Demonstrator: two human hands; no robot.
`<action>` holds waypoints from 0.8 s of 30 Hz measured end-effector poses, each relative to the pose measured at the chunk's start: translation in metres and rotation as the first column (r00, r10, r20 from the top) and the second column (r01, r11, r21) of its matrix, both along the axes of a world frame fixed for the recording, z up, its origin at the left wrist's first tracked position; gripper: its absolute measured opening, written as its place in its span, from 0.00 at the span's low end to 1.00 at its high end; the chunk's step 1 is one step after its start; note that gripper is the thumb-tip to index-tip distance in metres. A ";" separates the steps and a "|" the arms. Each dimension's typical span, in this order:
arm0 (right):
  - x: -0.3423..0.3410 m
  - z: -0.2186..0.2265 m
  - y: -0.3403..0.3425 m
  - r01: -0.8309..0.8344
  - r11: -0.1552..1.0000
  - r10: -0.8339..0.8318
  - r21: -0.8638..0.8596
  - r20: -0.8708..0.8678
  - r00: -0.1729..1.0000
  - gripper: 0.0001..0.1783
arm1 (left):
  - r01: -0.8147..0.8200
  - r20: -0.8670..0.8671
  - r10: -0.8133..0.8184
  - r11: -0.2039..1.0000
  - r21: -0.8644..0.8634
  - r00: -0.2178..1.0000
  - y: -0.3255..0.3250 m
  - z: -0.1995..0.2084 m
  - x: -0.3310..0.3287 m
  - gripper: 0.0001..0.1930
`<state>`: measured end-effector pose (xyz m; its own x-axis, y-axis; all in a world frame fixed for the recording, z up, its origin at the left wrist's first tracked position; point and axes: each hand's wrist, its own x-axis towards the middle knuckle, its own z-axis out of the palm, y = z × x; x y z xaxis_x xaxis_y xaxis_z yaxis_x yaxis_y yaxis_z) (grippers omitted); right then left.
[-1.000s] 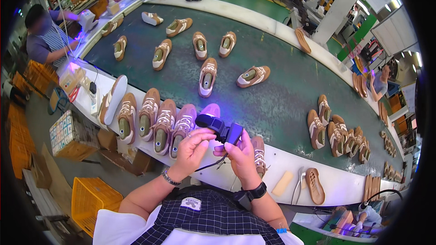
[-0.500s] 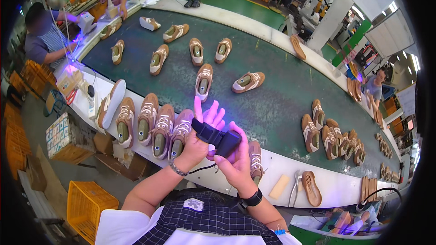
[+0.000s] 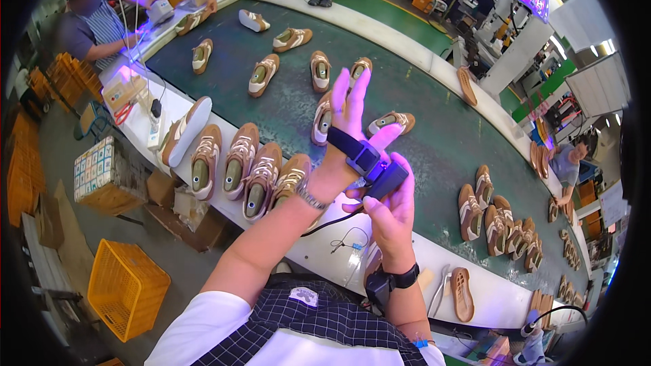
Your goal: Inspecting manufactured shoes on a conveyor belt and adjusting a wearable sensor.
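My left hand (image 3: 347, 118) is raised over the near edge of the dark green belt, its fingers stretched out and apart. A black strap with a buckle (image 3: 349, 151) runs around it near the wrist. Attached to the strap is a small black box-shaped device (image 3: 388, 180) with a black cable. My right hand (image 3: 395, 220) grips this device between thumb and fingers. Beyond my hands, brown and white sneakers (image 3: 263, 74) lie scattered on the belt (image 3: 420, 169). A row of sneakers (image 3: 239, 163) stands on the white ledge left of my arms.
On the near ledge lie a thin clear cord (image 3: 349, 238), a metal tool (image 3: 439, 291) and a brown shoe sole (image 3: 462, 295). More sneakers (image 3: 498, 224) cluster at the right. A yellow crate (image 3: 129, 290) stands on the floor. Co-workers sit or stand at the far left (image 3: 102, 27) and right (image 3: 566, 163).
Both hands have moved up and to the right in view, with the strapped device. My left hand's fingers now point farther outward. The surroundings have shifted with my head.
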<state>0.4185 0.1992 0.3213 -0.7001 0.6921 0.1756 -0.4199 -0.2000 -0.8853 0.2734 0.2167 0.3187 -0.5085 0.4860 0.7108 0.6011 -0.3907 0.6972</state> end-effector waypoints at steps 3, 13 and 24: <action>-0.003 0.000 -0.001 -0.137 0.990 0.133 0.031 0.107 0.985 0.41 | -0.402 -0.403 0.351 0.915 -0.045 0.845 0.012 0.011 -0.013 0.39; -0.009 -0.022 -0.065 0.115 0.958 -0.120 0.261 0.005 0.993 0.41 | 0.435 0.787 -0.452 0.861 0.264 0.419 0.025 0.032 0.004 0.12; 0.016 -0.015 -0.061 -0.125 0.992 0.124 0.025 0.022 0.992 0.42 | 0.647 0.667 -0.708 0.624 0.438 0.232 0.014 0.063 0.011 0.12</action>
<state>0.4348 0.1380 0.3067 -0.7840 0.5947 0.1776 -0.3750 -0.2258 -0.8991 0.2845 0.2310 0.3821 -0.3195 0.8981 0.3023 -0.6197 -0.4394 0.6503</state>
